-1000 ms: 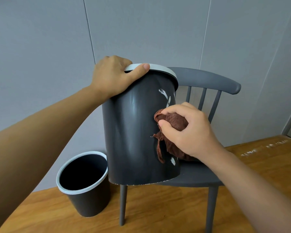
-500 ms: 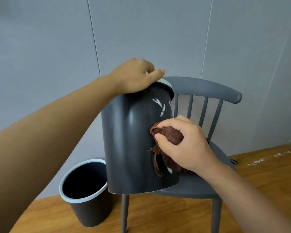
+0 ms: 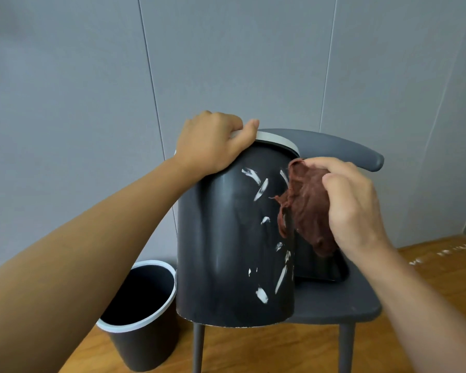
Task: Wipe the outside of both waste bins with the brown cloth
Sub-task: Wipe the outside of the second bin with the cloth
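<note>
A dark grey waste bin [image 3: 226, 238] with a pale rim stands tilted on the chair seat, its side streaked with white smears. My left hand [image 3: 213, 144] grips its rim at the top. My right hand [image 3: 353, 208] holds the bunched brown cloth [image 3: 307, 205] against the bin's upper right side, just under the rim. A second dark bin [image 3: 140, 332] with a white rim stands upright and open on the floor at the lower left.
The grey wooden chair [image 3: 334, 310] carries the tilted bin; its backrest [image 3: 342, 149] curves behind my right hand. A grey panelled wall rises behind. Wooden floor [image 3: 428, 265] spreads under and right of the chair.
My right hand has carried the cloth up the bin's right side, from near the bottom to just under the rim. More white smears now show on the bin's face.
</note>
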Demonstrator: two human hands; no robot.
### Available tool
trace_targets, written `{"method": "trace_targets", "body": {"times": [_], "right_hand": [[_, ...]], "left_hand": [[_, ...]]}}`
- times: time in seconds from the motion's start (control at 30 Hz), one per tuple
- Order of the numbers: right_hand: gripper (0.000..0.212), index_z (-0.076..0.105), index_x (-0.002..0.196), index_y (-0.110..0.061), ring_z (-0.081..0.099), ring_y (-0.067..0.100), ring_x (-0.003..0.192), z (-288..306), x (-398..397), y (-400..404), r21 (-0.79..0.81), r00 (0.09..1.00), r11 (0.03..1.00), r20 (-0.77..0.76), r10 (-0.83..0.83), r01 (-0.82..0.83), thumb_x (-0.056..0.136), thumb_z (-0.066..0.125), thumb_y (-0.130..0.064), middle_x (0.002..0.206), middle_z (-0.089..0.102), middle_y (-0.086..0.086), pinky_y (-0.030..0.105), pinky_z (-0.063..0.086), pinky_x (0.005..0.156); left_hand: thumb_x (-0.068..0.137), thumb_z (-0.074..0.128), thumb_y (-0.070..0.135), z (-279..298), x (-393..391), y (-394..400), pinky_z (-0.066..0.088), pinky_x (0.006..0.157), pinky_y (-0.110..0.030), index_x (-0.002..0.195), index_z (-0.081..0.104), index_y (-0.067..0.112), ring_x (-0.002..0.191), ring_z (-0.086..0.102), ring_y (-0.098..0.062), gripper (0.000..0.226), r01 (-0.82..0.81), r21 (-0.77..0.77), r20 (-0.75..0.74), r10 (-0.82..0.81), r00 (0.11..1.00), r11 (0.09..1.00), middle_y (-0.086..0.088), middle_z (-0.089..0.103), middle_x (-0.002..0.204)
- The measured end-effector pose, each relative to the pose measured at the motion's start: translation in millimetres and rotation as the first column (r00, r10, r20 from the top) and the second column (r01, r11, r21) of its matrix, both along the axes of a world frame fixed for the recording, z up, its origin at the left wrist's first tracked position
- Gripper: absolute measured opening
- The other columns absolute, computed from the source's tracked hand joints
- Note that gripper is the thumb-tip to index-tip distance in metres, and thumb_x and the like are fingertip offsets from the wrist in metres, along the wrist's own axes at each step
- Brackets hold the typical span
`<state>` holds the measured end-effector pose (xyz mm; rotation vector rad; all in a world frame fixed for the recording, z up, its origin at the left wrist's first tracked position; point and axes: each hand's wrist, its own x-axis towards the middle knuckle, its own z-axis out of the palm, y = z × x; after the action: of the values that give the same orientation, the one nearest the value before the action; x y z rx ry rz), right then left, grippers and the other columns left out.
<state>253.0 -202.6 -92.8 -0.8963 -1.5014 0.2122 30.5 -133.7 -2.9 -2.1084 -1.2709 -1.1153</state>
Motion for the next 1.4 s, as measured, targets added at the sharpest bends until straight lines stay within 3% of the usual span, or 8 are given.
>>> {"method": "trace_targets", "body": {"times": [0.17,0.5,0.7,0.83,0.97,1.07,1.27,1.4], "right_hand": [[0.04,0.059,0.13,-0.033,0.062,-0.004,0.109,3.4,-27.1,-5.6,0.005,0.992,0.999,0.118,-0.044,0.044,0.092,0.07,-0.032,0.117,0.068,-0.015,0.0,0.038,0.088],[0.045,0.061,0.139,-0.028,0.052,0.018,0.112,-11.5,-55.4,-9.2,0.159,0.915,0.975,0.349,-0.201,0.154,0.097,0.048,-0.041,0.122,0.051,-0.006,0.03,0.045,0.091],[0.039,0.071,0.125,-0.027,0.063,0.007,0.111,5.9,-44.8,3.4,0.159,0.981,0.978,0.113,-0.156,0.137,0.086,0.072,-0.033,0.116,0.067,-0.012,0.005,0.041,0.095],[0.045,0.069,0.134,-0.03,0.051,0.02,0.108,0.9,-55.7,9.7,0.189,0.923,0.96,0.288,-0.254,0.206,0.09,0.065,-0.041,0.124,0.058,-0.009,0.021,0.037,0.095],[0.045,0.066,0.135,-0.021,0.052,0.024,0.102,-18.6,-53.0,-6.5,0.278,0.858,0.957,0.468,-0.212,0.085,0.093,0.058,-0.035,0.12,0.054,-0.003,0.038,0.053,0.085],[0.039,0.07,0.128,-0.022,0.057,0.024,0.099,-7.2,-43.4,-7.0,0.305,0.817,0.952,0.548,-0.181,0.007,0.089,0.063,-0.028,0.112,0.056,-0.002,0.04,0.056,0.081],[0.036,0.07,0.125,-0.03,0.061,0.028,0.1,19.8,-51.2,14.4,0.271,0.896,0.957,0.392,-0.21,0.105,0.089,0.065,-0.032,0.11,0.056,-0.003,0.046,0.056,0.084],[0.034,0.07,0.123,-0.03,0.057,0.021,0.092,-10.6,-51.9,-17.3,0.297,0.794,0.953,0.593,-0.135,-0.059,0.091,0.064,-0.035,0.105,0.054,-0.002,0.042,0.057,0.066]], "left_hand": [[0.096,0.041,0.055,-2.4,-10.0,-0.4,0.024,0.053,-0.035,0.057,0.024,0.015,0.053,0.032,-0.029,0.059,-0.033,0.011,0.036,0.033,0.999,0.999,-0.005,0.026,0.047],[0.094,0.036,0.059,-5.0,-11.6,-3.3,0.028,0.054,-0.035,0.056,0.031,0.015,0.056,0.041,-0.031,0.058,-0.025,0.026,0.025,0.024,0.999,0.999,-0.004,0.032,0.046],[0.096,0.037,0.057,-6.2,-10.2,-6.7,0.025,0.054,-0.034,0.056,0.032,0.016,0.055,0.04,-0.03,0.057,-0.024,0.063,0.012,0.023,1.0,0.998,-0.003,0.032,0.046],[0.102,0.041,0.049,-5.7,-11.7,-3.7,0.023,0.053,-0.034,0.057,0.03,0.016,0.056,0.04,-0.029,0.056,-0.019,0.057,0.023,0.018,1.0,0.998,-0.001,0.035,0.046],[0.1,0.038,0.051,-6.3,-15.3,-3.1,0.022,0.053,-0.034,0.058,0.029,0.015,0.055,0.04,-0.029,0.056,-0.014,0.056,0.038,0.012,0.999,0.998,-0.002,0.034,0.046],[0.097,0.035,0.054,-7.5,-17.9,-6.3,0.025,0.054,-0.034,0.058,0.029,0.016,0.055,0.04,-0.031,0.055,-0.012,0.066,0.043,0.009,0.999,0.998,-0.002,0.033,0.045],[0.097,0.033,0.054,-7.0,-14.9,-8.8,0.021,0.052,-0.033,0.059,0.037,0.014,0.054,0.042,-0.027,0.055,-0.018,0.073,0.012,0.017,1.0,0.997,-0.002,0.037,0.046],[0.096,0.033,0.055,-8.0,-21.3,-6.4,0.021,0.052,-0.033,0.058,0.029,0.016,0.054,0.041,-0.029,0.055,-0.016,0.056,0.047,0.013,0.999,0.998,-0.002,0.034,0.046]]}}
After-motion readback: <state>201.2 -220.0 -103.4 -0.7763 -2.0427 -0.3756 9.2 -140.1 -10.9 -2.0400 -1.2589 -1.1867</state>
